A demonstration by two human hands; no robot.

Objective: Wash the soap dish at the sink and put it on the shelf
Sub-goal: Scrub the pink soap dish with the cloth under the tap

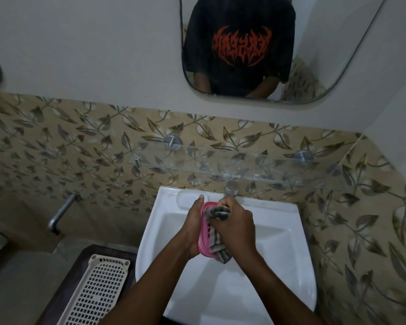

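A pink soap dish [204,233] is held on its edge over the white sink [274,249]. My left hand [193,227] grips the dish from the left side. My right hand [235,225] is closed on a grey striped cloth [217,245], which is pressed into the dish's open face and hangs out below it. A glass shelf [239,166] on two metal brackets runs along the tiled wall just above the sink. The tap [231,187] sits behind my right hand, partly hidden by it.
A cream perforated plastic basket [96,292] rests on a dark stand left of the sink. A metal pipe spout [61,213] juts from the left wall. A mirror [256,50] hangs above the shelf. The right wall stands close beside the sink.
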